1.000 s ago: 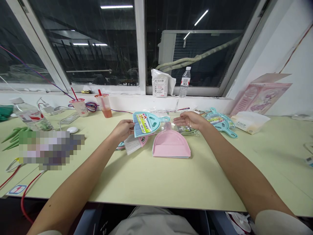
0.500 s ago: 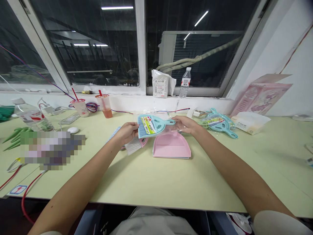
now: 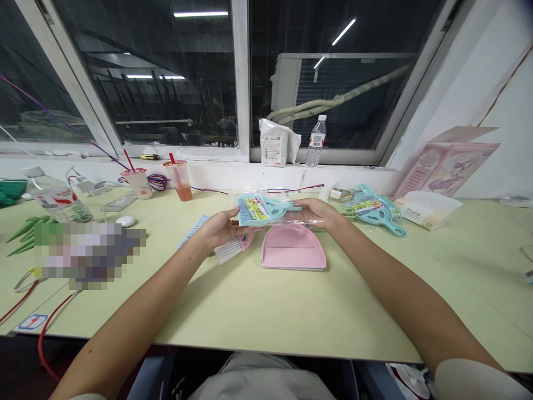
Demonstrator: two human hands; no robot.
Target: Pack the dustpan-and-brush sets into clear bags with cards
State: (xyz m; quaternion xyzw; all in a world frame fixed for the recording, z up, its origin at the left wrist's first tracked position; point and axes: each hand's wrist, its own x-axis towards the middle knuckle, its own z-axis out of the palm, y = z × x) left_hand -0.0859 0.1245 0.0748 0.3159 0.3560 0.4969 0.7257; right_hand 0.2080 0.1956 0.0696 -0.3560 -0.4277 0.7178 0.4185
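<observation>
Pale yellow-green laminate formed the table (image 3: pixel 266 311), which carried, at the far left, a lying clear bottle (image 3: pixel 54 200) and, nearer the window ledge, two lidded drink cups (image 3: pixel 160 180) with red straws. The left hand (image 3: pixel 219 228) was closed on the bristle end of the blue brush-and-dustpan set (image 3: pixel 260 210), fingers curled under it and thumb on top, so that the set was held off the table, roughly level, above a white-bristled pink brush (image 3: pixel 232 248) that lay partly beneath the hand. Just right of that brush, a pink dustpan (image 3: pixel 292 253) lay flat on the table, empty. The right hand (image 3: pixel 318 212) met the handle end of the blue set; its fingers were bent around clear plastic wrapping (image 3: pixel 310 222) there, though how firmly they pinched could not be told. Further right lay a pile of similar blue sets (image 3: pixel 372 210), then a white tissue pack (image 3: pixel 425 208) and a pink box (image 3: pixel 445 161) against the wall. Judged from this, the step in hand was handling the blue set inside its wrapper. The next move would call for a steady left-hand hold while the right hand worked the film.
</observation>
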